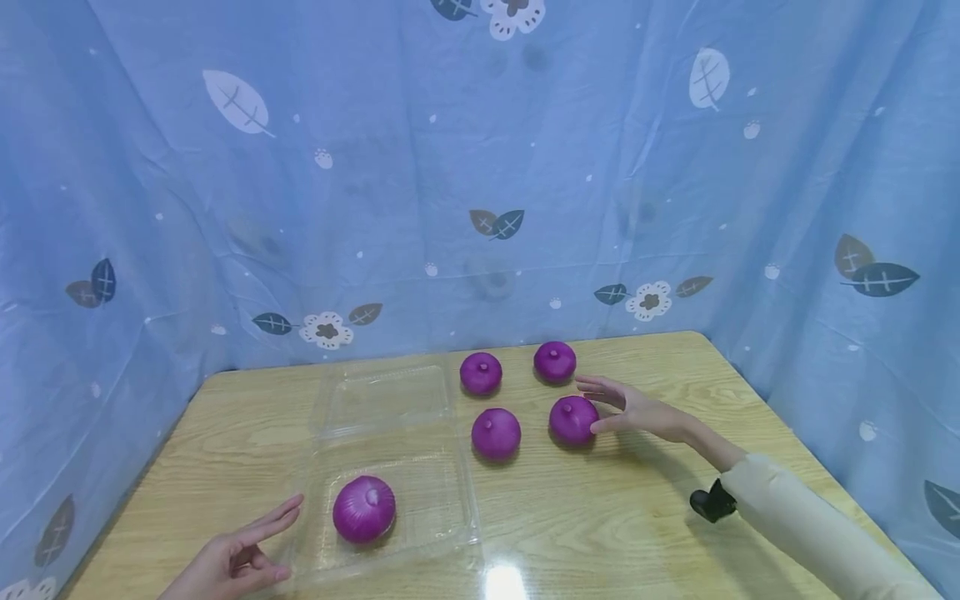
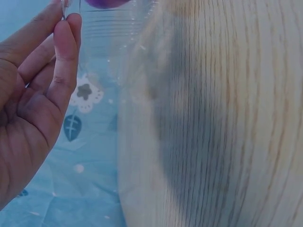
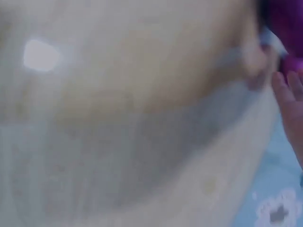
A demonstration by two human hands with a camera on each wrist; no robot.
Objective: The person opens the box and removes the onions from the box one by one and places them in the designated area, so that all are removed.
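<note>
My left hand (image 1: pixel 236 557) is beside the left edge of a clear plastic clamshell box (image 1: pixel 393 546), thumb and forefinger spread apart. In the left wrist view its fingertips are near the clear plastic; whether they touch it I cannot tell. One purple onion (image 1: pixel 363 509) sits in the near half of the box. My right hand (image 1: pixel 630 408) reaches to another onion (image 1: pixel 573 420) on the table, thumb at its near side and fingers stretched past its far side. The right wrist view is blurred, with purple onion (image 3: pixel 289 23) at the top right corner.
More purple onions stand right of the box: one at the back (image 1: pixel 481 373), one in front of it (image 1: pixel 496 433) and one at the back right (image 1: pixel 555 362). The box's lid half (image 1: pixel 390 396) lies behind. A blue curtain (image 1: pixel 450 167) surrounds the wooden table (image 1: pixel 585 533).
</note>
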